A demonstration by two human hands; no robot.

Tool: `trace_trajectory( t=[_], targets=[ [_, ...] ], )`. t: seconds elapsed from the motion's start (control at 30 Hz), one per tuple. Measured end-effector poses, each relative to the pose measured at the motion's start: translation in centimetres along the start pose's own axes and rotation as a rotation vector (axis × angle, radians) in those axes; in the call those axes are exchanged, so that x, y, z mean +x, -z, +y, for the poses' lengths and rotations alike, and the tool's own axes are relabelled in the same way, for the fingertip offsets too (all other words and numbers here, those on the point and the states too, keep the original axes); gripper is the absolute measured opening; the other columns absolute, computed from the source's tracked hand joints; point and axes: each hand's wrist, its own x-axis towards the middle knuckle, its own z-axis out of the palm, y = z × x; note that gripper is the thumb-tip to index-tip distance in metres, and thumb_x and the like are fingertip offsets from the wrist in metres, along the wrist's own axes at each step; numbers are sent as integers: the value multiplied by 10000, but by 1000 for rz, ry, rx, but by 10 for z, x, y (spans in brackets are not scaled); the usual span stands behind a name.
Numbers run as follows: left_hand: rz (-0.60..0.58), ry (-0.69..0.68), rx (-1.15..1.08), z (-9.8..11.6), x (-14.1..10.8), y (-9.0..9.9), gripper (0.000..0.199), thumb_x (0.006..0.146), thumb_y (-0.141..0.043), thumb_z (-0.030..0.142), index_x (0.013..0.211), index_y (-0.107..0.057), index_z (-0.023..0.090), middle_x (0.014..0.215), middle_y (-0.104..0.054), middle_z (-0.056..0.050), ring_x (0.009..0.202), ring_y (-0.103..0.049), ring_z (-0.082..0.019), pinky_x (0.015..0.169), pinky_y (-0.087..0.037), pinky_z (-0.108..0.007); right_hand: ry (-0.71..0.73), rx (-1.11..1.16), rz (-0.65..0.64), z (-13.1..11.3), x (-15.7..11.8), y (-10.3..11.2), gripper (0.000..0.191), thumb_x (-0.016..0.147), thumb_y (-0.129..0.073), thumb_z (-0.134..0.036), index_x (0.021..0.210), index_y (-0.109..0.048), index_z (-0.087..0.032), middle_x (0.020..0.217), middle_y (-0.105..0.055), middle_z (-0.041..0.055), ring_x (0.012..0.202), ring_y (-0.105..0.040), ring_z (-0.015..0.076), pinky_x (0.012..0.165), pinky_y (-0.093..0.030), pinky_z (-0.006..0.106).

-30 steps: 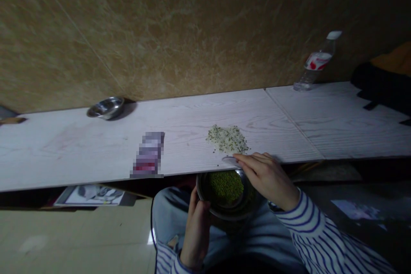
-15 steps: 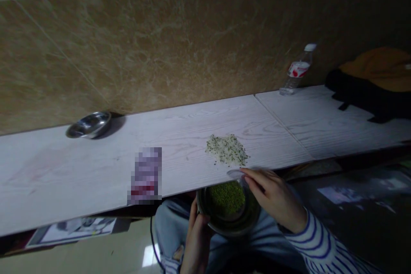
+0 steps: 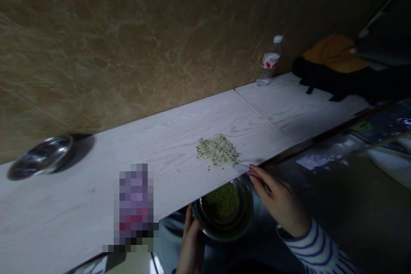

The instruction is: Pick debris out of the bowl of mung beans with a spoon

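Note:
A metal bowl (image 3: 245,218) with green beans (image 3: 221,201) in it is held below the table's front edge. My left hand (image 3: 193,239) grips its left rim. My right hand (image 3: 279,199) pinches a thin, pale spoon-like tool (image 3: 242,168) over the right side of the bowl; its tip is at the near edge of a pile of white grains mixed with green beans (image 3: 218,150). The pile lies on the white wood-grain table (image 3: 173,137), and a few loose beans are scattered at its near side.
An empty metal bowl (image 3: 43,158) stands by the wall at the left. A blurred-out purple item (image 3: 133,205) lies near the front edge. A water bottle (image 3: 269,62) and an orange and black bag or cap (image 3: 337,55) are at the back right.
The view has turned to the right and tilted. The tool in my right hand has moved from above the bowl's rim to the near edge of the pile. My left hand still holds the bowl.

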Motion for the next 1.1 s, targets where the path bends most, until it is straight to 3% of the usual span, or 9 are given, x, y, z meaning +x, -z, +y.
trace_trajectory(
  t=[0.13,0.23,0.33,0.47,0.73,0.8,0.9,1.1],
  targets=[
    [-5,-32,-12,-13,0,-14,598,673,-647,142,1244,-542,283,1121,-677,-14,1204,-513,-213,967,-370,-301,-20,-9,-1,30,2,16,309,919,-501,-254,1211,-578,-186,987,-747,50,868,-714,184,795,-580,285],
    [1,-65,-5,-29,-2,-28,566,678,-637,146,1224,-544,263,1073,-681,-14,1064,-570,-204,872,-414,-299,4,-6,-24,53,12,29,308,920,-495,-253,1211,-577,-199,997,-745,46,877,-710,188,789,-578,293],
    [-27,-66,-17,-42,-8,-47,585,662,-610,134,1232,-536,242,1004,-683,-27,902,-604,-209,782,-439,-315,83,0,-62,70,24,39,274,920,-495,-257,1163,-609,-206,1019,-738,52,905,-698,194,814,-562,317],
    [-1,-99,-66,-54,-19,-70,635,668,-600,133,1286,-500,242,1016,-677,-27,865,-604,-199,763,-443,-302,231,10,-145,80,41,45,213,924,-486,-232,1049,-659,-225,975,-734,45,881,-680,197,817,-530,356],
    [55,-152,-29,-64,-20,-83,590,597,-625,184,1183,-627,250,880,-695,-29,905,-610,-279,759,-455,-355,438,53,-348,76,70,54,204,915,-485,-149,994,-656,-227,904,-725,32,841,-656,170,768,-475,346],
    [49,-153,-14,-62,-21,-84,582,597,-629,174,1176,-634,234,884,-698,-39,905,-614,-269,787,-452,-360,444,66,-345,73,72,53,205,913,-485,-146,998,-654,-225,904,-725,36,843,-656,171,781,-474,352],
    [2,-180,-39,-55,-23,-81,558,643,-596,136,1192,-614,231,1061,-683,-49,990,-596,-230,844,-433,-317,430,54,-304,65,71,43,219,915,-468,-152,1031,-643,-215,923,-727,49,859,-662,185,806,-486,367],
    [-11,-176,-96,-43,-24,-58,626,694,-571,132,1303,-516,263,1193,-646,-48,1036,-597,-230,851,-448,-321,316,35,-236,24,58,11,236,901,-483,-179,1082,-633,-192,919,-743,65,798,-692,198,753,-541,324]
  ],
)
